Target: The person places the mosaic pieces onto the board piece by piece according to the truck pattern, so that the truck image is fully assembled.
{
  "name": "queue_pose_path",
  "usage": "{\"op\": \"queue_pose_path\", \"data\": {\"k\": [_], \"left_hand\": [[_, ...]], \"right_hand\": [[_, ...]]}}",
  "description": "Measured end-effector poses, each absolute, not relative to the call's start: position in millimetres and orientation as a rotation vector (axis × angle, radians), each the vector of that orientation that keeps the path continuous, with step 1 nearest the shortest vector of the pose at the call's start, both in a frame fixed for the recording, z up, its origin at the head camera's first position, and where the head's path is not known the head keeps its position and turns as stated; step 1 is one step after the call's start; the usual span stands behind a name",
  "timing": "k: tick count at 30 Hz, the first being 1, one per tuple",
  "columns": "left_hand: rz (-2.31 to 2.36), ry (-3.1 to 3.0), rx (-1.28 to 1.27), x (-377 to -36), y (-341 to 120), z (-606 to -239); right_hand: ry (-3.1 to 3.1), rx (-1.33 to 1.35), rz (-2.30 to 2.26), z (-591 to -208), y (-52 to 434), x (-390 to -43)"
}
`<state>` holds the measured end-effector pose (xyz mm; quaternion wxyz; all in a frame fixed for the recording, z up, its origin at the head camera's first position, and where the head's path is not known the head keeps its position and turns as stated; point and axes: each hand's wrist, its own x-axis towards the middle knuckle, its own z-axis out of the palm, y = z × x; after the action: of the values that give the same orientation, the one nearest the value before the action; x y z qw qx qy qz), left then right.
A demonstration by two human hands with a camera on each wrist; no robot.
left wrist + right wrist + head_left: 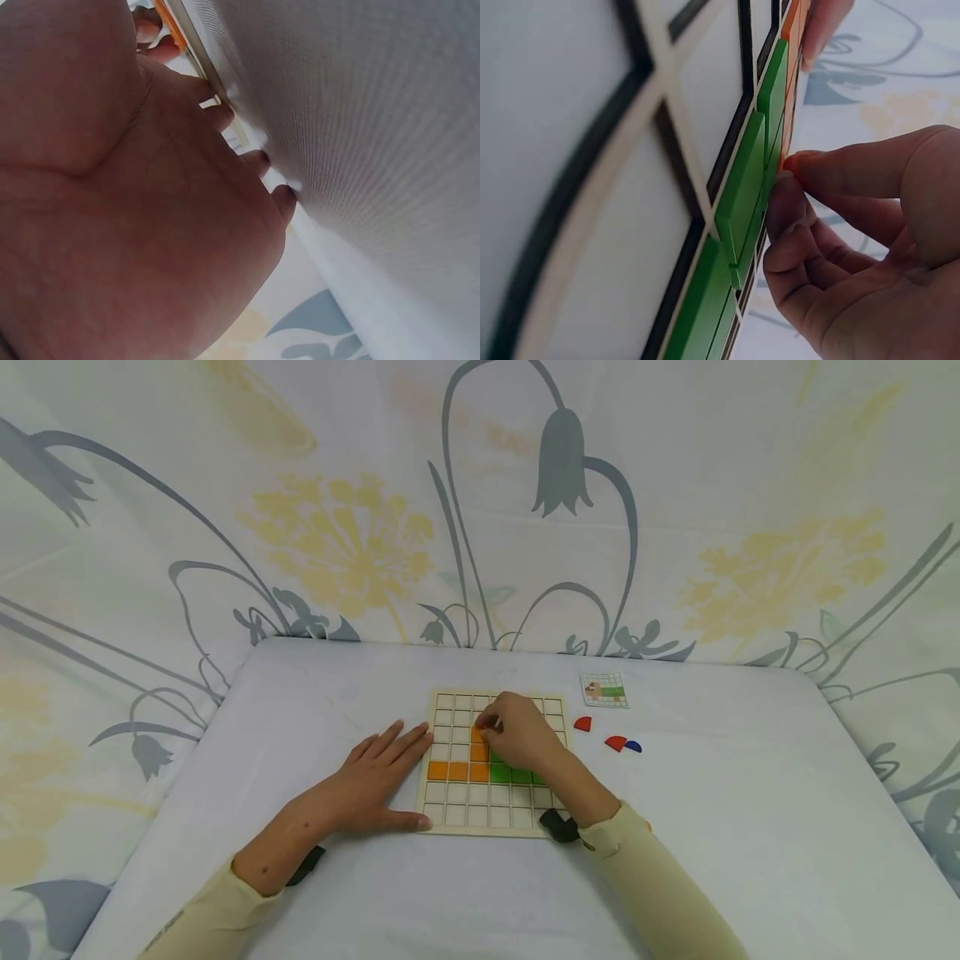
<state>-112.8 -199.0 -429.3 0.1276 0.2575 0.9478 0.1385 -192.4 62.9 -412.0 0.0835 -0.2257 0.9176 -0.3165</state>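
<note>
A wooden grid board [450,817] lies on the white table. It holds an L of orange tiles [457,770] and a short row of green tiles [510,774]. My right hand [486,723] hovers over the board's middle, its curled fingertips pinching an orange tile [786,160] at the top of the orange column. In the right wrist view, the green tiles [742,187] stand just beside those fingers [810,225]. My left hand [397,772] lies flat on the table, fingers straight against the board's left edge [202,60].
A small pattern card [603,690] lies right of the board's far corner. Two red quarter-round pieces [582,723] [616,742] and a blue one [633,746] sit on the table to the right. Flowered cloth walls surround the table.
</note>
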Motion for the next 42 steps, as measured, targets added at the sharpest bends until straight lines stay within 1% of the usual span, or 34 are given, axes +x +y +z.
{"op": "queue_pose_path", "data": {"k": [4,9,17,23,29,42], "left_hand": [[0.387,2.756,0.737,-113.2,-198.1,-431.0],[0.38,2.759,0.729,-113.2,-196.6,-432.3],[0.375,2.761,0.735,-113.4,-196.7,-431.2],[0.371,2.764,0.736,-113.8,-198.1,-432.8],[0.375,2.756,0.726,-113.5,-197.4,-432.1],[0.397,2.76,0.732,-112.2,-198.2,-430.3]], "right_hand": [[2.74,-0.721,-0.926,-409.7,73.8,-189.7],[2.77,-0.723,-0.928,-404.7,102.6,-190.7],[2.891,-0.576,-0.865,-405.1,161.3,-204.8],[2.9,-0.488,-0.835,-408.1,188.4,-213.0],[2.842,-0.495,-0.811,-413.4,200.1,-217.6],[2.825,-0.457,-0.809,-414.8,199.2,-219.5]]}}
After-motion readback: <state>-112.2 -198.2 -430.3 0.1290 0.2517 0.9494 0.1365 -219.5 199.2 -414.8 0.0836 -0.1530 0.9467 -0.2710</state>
